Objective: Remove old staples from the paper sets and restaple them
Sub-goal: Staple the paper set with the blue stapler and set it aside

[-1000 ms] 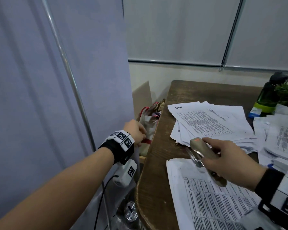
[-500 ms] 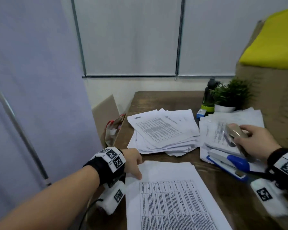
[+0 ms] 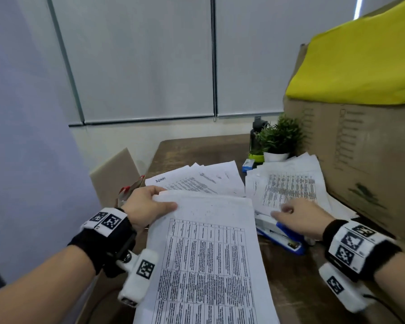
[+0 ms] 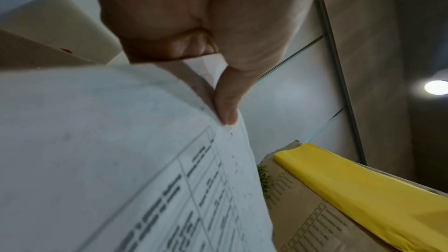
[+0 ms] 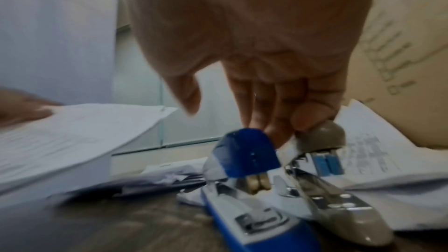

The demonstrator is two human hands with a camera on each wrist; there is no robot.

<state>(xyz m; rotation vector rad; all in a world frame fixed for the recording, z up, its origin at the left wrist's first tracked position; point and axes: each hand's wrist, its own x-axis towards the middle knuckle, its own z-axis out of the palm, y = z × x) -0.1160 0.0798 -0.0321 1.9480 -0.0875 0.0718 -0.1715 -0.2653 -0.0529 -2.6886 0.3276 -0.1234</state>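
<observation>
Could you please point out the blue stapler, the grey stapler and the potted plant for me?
blue stapler [image 5: 244, 152]: right wrist view, on its blue top cover.
grey stapler [image 5: 332, 135]: right wrist view, on its grey rear cap.
potted plant [image 3: 282, 134]: head view, on its green leaves.

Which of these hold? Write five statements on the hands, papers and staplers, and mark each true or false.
1. The left hand pinches a corner of the nearest paper set. True.
2. The right hand lifts the grey stapler high. False: it lies down, under that hand.
3. A blue stapler lies beside the grey one. True.
4. The plant stands at the table's near edge. False: far side, by the cardboard box.
5. The right hand holds paper. False.
</observation>
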